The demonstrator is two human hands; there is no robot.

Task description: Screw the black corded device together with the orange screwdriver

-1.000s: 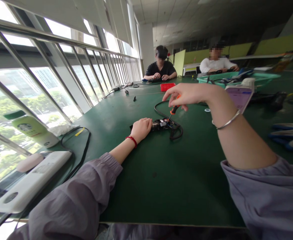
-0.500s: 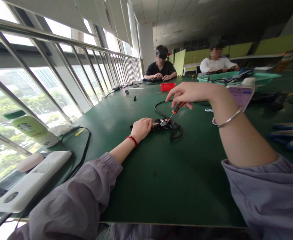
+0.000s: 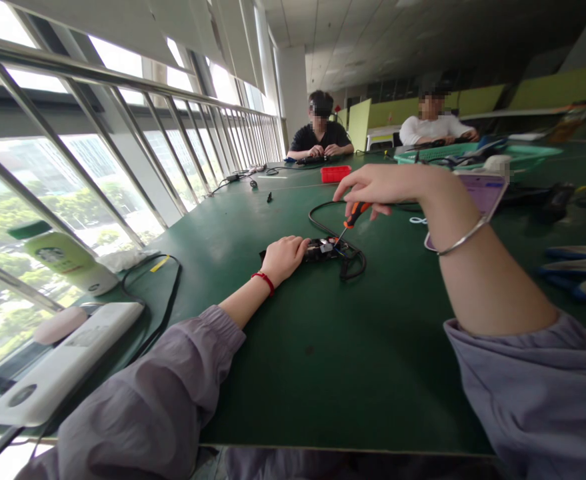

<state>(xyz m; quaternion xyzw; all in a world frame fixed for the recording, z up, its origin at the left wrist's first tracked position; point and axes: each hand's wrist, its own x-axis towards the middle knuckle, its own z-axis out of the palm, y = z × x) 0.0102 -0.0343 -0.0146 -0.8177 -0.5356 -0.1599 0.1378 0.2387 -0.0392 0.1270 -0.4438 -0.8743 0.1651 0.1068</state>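
My left hand is closed around the left part of a black corded device lying on the green table. The device's right part looks opened up, with small inner parts and wires showing; its exact kind I cannot make out. From that end a black cord loops over the tabletop. Above it, my right hand grips an orange and black screwdriver from the top. The screwdriver slants down to the left, its tip at the exposed inside of the device.
A red basket and a teal basket with tools stand farther back. A purple-screened phone is behind my right wrist. Gloves lie at right; a bottle and a white power bank at left. Two people sit across.
My right hand has shifted very slightly, with the screwdriver still at the device. My left hand stays on the device. Across the table, a person's hands have come closer together.
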